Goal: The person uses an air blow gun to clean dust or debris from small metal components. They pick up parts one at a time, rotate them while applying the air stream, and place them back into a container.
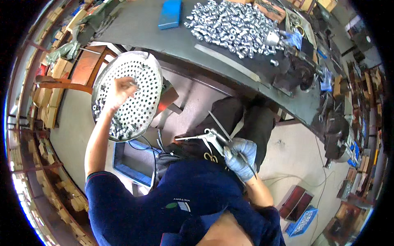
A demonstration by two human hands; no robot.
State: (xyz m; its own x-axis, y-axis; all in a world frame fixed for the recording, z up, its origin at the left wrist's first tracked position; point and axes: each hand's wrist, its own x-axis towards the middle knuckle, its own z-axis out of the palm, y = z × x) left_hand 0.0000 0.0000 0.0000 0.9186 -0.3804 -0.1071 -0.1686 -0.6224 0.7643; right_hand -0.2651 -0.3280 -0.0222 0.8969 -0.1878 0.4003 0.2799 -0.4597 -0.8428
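Observation:
My bare left hand point(119, 92) reaches out over a round perforated metal tray point(150, 78) and pinches a small metal part above it. Several small silver metal parts point(117, 129) lie at the tray's near rim. My right hand point(241, 158), in a grey work glove, grips an air blow gun point(207, 137) with a thin nozzle pointing left, held over my lap. A thin hose runs from the gun past the glove.
A dark workbench point(164, 39) curves across the top, with a heap of silver metal nuts point(234, 24), a blue box point(170, 13) and a metal strip point(227, 61). A blue crate point(133, 158) sits on the floor below the tray. Cardboard boxes point(51, 98) line the left shelves.

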